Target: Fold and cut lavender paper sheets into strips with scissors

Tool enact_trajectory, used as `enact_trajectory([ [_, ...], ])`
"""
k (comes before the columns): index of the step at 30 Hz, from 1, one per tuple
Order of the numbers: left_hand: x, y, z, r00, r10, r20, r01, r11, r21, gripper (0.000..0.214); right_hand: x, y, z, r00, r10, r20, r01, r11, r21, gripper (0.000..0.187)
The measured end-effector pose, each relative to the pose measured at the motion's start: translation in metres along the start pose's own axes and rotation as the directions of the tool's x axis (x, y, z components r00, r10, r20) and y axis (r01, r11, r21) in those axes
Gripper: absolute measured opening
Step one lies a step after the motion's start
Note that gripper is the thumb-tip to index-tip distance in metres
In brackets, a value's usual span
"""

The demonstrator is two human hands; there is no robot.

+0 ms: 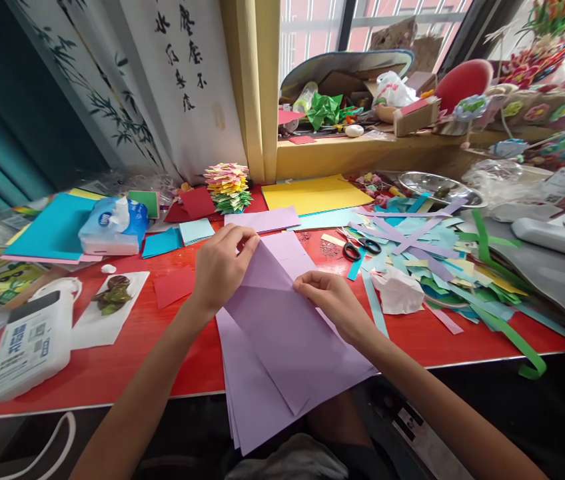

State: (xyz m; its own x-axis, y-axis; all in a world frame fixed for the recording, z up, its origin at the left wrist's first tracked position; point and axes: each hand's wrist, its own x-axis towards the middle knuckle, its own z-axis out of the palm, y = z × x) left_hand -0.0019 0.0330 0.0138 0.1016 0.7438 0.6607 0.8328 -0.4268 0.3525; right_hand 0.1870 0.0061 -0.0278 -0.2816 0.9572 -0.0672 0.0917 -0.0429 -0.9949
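Observation:
A folded sheet of purple paper (pixel 282 327) is held tilted over the table's front edge. My left hand (pixel 225 267) pinches its upper left corner between thumb and fingers. On its right edge, the fingertips of my right hand (pixel 330 297) are closed. Beneath lies a stack of purple sheets (pixel 242 393), partly hidden and reaching past the table edge. A purple strip of paper (pixel 270 219) rests just beyond my left hand. Black-handled scissors (pixel 361 249) lie to the right, beside the paper scraps.
Coloured paper strips (pixel 427 247) and a crumpled tissue (pixel 398 291) cover the right of the red table (pixel 192 373). At the left are a tissue pack (pixel 112 227), blue sheets (pixel 57 227) and a white box-like device (pixel 32 347). A folded-paper stack (pixel 226 187) stands behind.

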Motion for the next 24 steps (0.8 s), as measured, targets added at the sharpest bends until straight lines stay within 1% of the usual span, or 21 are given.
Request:
enact_trajectory([
  [6,0.006,-0.02,-0.006,0.994,-0.058,-0.088,0.059,0.998,0.014,0.017,-0.018,0.018,-0.015,0.999,0.04,-0.033,-0.042,0.997,-0.066,0.018],
  [9,0.009,-0.028,-0.01,0.988,-0.071,-0.137,0.074,0.997,0.015,0.016,-0.029,0.02,-0.022,0.997,0.08,-0.009,-0.08,0.997,-0.015,0.019],
  [12,0.011,-0.033,-0.01,0.985,-0.075,-0.155,0.078,0.997,0.011,0.015,-0.039,0.019,-0.027,0.993,0.113,0.03,-0.115,0.993,0.042,0.018],
  [15,0.012,-0.04,-0.009,0.981,-0.087,-0.176,0.092,0.996,0.02,0.014,-0.047,0.017,-0.032,0.991,0.117,0.065,-0.117,0.993,-0.01,0.016],
  [17,0.012,-0.046,-0.008,0.974,-0.133,-0.182,0.137,0.991,0.007,0.013,-0.05,0.015,-0.037,0.991,0.114,0.066,-0.11,0.992,-0.063,0.015],
  [19,0.011,-0.052,-0.005,0.968,-0.217,-0.129,0.213,0.976,-0.046,0.013,-0.05,0.01,-0.044,0.996,0.086,0.024,-0.084,0.992,-0.095,0.015],
  [21,0.01,-0.053,0.0,0.959,-0.284,-0.02,0.279,0.952,-0.124,0.013,-0.044,0.001,-0.048,0.999,0.012,-0.051,-0.017,0.994,-0.104,0.014],
  [23,0.007,-0.049,0.007,0.95,-0.296,0.096,0.31,0.928,-0.206,0.014,-0.032,-0.01,-0.046,0.99,-0.09,-0.111,0.076,0.989,-0.126,0.013],
  [24,0.006,-0.046,0.01,0.947,-0.287,0.146,0.316,0.917,-0.244,0.015,-0.024,-0.015,-0.043,0.983,-0.139,-0.122,0.121,0.982,-0.147,0.014],
])
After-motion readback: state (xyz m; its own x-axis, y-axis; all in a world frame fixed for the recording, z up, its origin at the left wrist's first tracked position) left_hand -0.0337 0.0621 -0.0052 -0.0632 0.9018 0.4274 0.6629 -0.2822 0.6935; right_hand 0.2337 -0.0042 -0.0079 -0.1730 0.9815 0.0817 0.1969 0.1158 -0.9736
